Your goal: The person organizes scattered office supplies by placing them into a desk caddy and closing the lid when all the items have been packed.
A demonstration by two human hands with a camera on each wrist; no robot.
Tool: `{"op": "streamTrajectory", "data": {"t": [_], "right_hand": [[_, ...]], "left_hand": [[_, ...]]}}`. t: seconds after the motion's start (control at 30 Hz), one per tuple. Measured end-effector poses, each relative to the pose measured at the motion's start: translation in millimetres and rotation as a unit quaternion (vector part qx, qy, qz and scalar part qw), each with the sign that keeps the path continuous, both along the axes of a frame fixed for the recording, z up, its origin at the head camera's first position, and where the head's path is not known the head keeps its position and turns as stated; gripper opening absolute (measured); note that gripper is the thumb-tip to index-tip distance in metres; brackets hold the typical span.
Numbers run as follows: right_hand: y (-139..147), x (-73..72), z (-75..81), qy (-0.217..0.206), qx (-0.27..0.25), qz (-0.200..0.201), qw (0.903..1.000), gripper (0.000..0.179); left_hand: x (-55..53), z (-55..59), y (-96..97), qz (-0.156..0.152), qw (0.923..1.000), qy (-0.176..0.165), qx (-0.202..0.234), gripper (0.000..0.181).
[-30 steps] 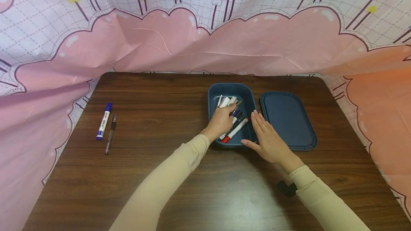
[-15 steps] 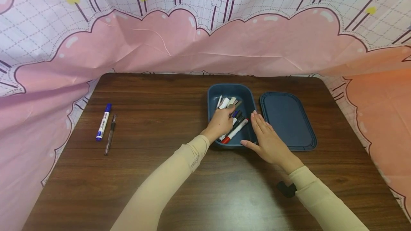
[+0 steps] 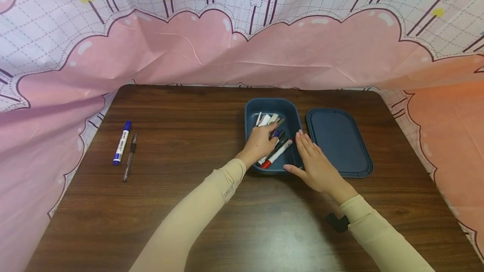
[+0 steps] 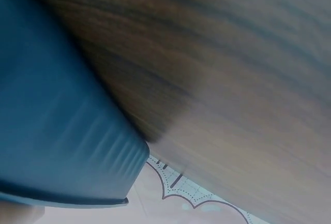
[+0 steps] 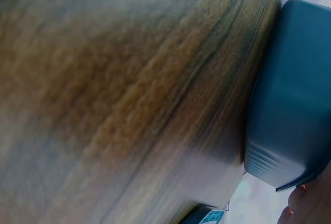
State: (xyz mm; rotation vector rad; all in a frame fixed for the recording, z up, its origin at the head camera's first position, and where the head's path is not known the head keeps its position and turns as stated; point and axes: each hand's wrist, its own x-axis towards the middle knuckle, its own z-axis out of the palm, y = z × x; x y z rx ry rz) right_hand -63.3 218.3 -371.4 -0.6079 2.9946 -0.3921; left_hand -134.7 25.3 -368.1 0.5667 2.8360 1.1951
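A dark blue box stands on the table with several pens and markers inside. My left hand reaches over its left side into the box. Its fingers and thumb are among the pens, and I cannot tell whether they pinch one. A white marker with red ends lies slanted to the right of that hand. My right hand has straight fingers along the box's right side, its thumb at the near right corner. Both wrist views show the box's outer wall.
The flat blue lid lies to the right of the box. Far left on the wooden table are a white marker with blue ends and a clear pen with a dark grip. A patterned pink curtain hangs behind the table.
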Motion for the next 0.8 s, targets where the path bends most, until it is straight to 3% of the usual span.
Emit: {"op": "streamTrajectory", "data": {"t": [0.4,0.8], "right_hand": [[0,0.3,-0.9,-0.001,-0.002,-0.004,1.0000,0.093],[0,1.8,-1.5,0.008,-0.001,0.002,1.0000,0.092]], "left_hand": [[0.5,5.5,-3.2,-0.004,0.9999,0.009,0.010,0.047],[-6.1,27.3,-19.5,0.016,0.9997,0.011,0.016,0.049]]}}
